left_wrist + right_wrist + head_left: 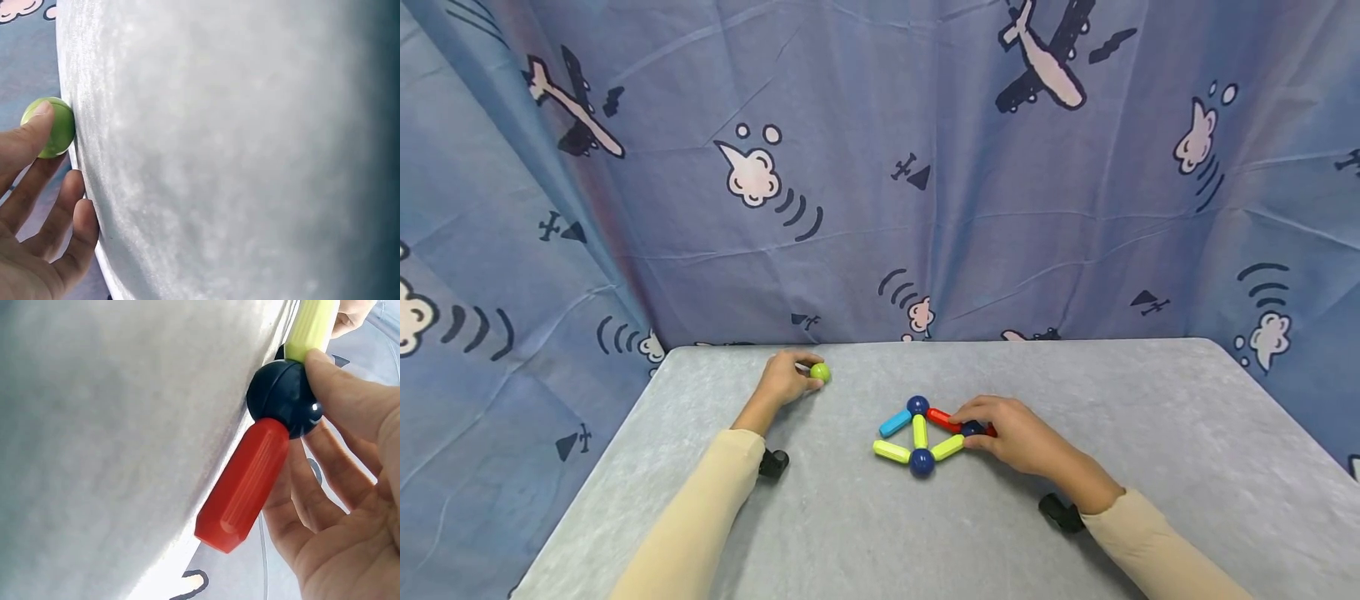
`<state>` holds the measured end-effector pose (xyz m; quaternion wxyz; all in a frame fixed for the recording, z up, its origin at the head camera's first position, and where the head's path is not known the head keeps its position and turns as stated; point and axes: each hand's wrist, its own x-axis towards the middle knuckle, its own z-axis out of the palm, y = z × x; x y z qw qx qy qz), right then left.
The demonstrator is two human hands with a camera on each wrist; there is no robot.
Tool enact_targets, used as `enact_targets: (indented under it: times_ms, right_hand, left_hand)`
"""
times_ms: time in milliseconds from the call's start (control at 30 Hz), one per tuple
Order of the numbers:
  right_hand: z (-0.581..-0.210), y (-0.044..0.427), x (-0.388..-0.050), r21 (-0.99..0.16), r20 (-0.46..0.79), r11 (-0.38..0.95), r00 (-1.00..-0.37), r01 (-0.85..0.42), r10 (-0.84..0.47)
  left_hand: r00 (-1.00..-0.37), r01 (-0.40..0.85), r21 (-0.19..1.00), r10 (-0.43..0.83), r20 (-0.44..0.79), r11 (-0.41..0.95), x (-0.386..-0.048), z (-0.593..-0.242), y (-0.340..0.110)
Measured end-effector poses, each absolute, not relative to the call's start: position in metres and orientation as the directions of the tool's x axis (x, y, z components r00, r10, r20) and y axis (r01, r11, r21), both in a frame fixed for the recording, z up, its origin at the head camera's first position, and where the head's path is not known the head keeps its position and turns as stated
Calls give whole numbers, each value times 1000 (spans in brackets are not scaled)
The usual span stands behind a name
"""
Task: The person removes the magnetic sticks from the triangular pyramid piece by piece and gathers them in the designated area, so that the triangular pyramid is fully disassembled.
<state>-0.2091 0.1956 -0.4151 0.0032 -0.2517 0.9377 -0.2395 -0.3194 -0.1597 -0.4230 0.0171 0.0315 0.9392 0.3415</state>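
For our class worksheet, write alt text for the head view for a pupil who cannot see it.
A person's right hand holds a dark blue ball in a figure of coloured rods and balls on a grey table. The left hand pinches a green ball near the table's far edge. A blue curtain printed with planes hangs behind.

Head: high over table (835,533), facing forward and down toward curtain (865,125), farthest off; left wrist: close, facing left hand (784,379), shares green ball (61,130) with head; right wrist: close, facing right hand (1017,435), shares gripped navy ball (278,394) with head
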Motion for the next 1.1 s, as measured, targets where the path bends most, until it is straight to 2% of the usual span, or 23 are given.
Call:
enact_targets:
  times_ms: [500, 733, 900, 1100]
  right_hand:
    - [-414, 196, -211, -443, 119, 759, -871, -476, -477]
    - [-414, 195, -210, -440, 118, 761, -870, -478, -478]
    - [-412, 194, -208, -417, 121, 764, -863, -492, -490]
    - [-410, 188, -201, -379, 149, 745, -830, -549, -537]
  left_hand:
    - [-998, 18, 673, 55, -34, 740, -316, -420, -159]
    - [-994, 108, 674, 65, 89, 731, -292, -413, -145]
    - [-979, 205, 658, 146, 144, 725, -261, -409, -123]
    - [-926, 360, 620, 351, 143, 697, -226, -409, -99]
